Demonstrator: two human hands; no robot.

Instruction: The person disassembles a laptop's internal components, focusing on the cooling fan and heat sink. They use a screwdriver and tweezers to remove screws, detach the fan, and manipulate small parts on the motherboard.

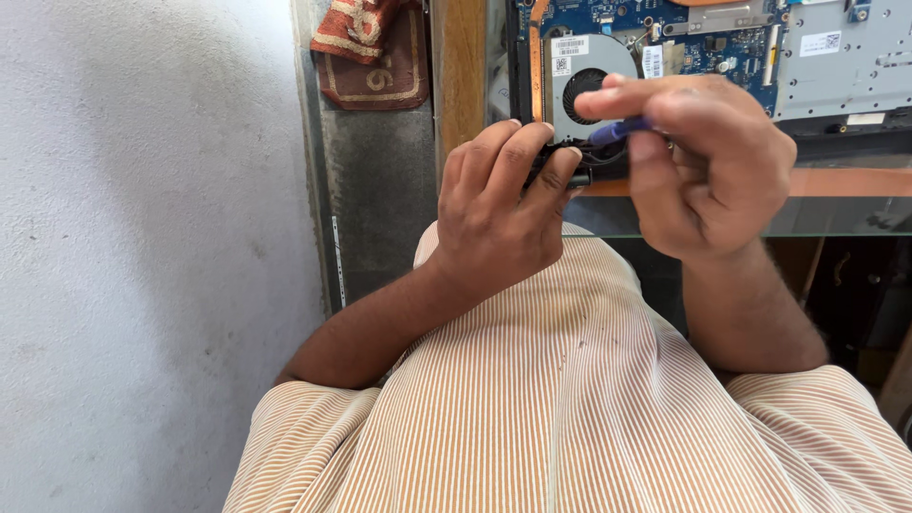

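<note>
Two hands work at the near edge of an opened laptop on a glass-topped counter.

Head view: the opened laptop with its blue circuit board and round black cooling fan [581, 84] lies at the far side of the glass-topped wooden counter [836, 214]. The left hand [499, 214] is at the laptop's near-left corner, fingers curled closed around a small black part [560, 157] just below the fan. The right hand [708, 161] is just right of it, at the laptop's near edge, thumb and fingers pinched shut on a slim blue-handled tool [619, 128] whose tip points left toward the black part. A folded red and cream patterned cloth [366, 43] lies on the grey ledge well left of the laptop. The person's orange and white striped shirt [570, 399] fills the near side, below the laptop.
</note>
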